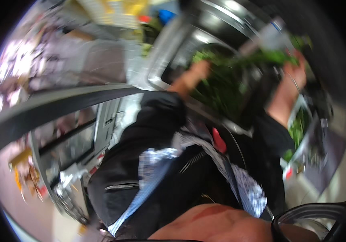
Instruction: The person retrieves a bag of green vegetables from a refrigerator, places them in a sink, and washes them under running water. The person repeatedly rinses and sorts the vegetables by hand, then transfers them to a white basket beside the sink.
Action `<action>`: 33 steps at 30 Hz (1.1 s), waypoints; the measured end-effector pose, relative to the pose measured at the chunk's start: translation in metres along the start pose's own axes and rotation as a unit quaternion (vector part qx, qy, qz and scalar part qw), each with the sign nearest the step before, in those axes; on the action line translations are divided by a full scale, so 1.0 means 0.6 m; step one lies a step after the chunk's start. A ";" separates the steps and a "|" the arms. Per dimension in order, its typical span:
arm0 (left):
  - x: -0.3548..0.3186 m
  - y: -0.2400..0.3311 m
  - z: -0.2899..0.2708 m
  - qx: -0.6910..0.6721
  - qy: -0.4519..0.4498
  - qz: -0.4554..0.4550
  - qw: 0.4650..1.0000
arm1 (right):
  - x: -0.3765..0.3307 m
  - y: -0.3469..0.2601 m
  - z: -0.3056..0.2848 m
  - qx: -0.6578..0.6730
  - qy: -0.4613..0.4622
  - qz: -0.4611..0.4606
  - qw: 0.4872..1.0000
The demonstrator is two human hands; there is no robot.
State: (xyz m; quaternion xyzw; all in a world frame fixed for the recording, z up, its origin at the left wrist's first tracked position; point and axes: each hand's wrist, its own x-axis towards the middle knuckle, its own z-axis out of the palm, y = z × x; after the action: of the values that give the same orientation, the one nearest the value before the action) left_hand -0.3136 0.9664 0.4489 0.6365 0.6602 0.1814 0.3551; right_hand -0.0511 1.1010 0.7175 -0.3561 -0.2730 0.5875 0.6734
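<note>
Over a metal sink [157, 66], both my hands are among long leafy greens [221, 90]. My left hand [199, 70] is blurred and curled at the left end of the greens, with bright leaves showing just past its fingers. Toward the right, my right hand [296, 72] is closed round a bunch of leafy greens [276, 56] that stretches across the sink toward my left hand. Motion blur hides the exact finger positions. More dark green stalks lie in the sink below and between my hands. A thin bracelet circles my right wrist.
A blurred translucent cylinder [272, 32] stands behind my right hand. Below my right forearm, a clear bag [298, 125] holds more greens. Left of the sink runs a grey counter edge [72, 99]. Yellow and white items [120, 12] are stacked at the far left of the sink.
</note>
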 end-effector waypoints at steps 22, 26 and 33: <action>-0.008 0.023 -0.137 -0.348 0.037 -0.043 0.936 | -0.132 0.381 -0.014 -0.080 -0.160 0.280 0.943; -0.027 0.024 -0.126 -0.419 0.037 -0.067 0.905 | -0.145 0.388 -0.025 -0.170 -0.166 0.278 0.931; -0.024 0.062 -0.143 -0.416 0.015 -0.075 0.906 | -0.130 0.388 -0.030 -0.370 -0.163 0.170 0.899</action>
State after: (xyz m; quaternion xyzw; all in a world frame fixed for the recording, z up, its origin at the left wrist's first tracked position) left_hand -0.3480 0.9750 0.5363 0.3770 0.5759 0.4214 0.5904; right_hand -0.1885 1.0341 0.5247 -0.5202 -0.5121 0.5990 0.3291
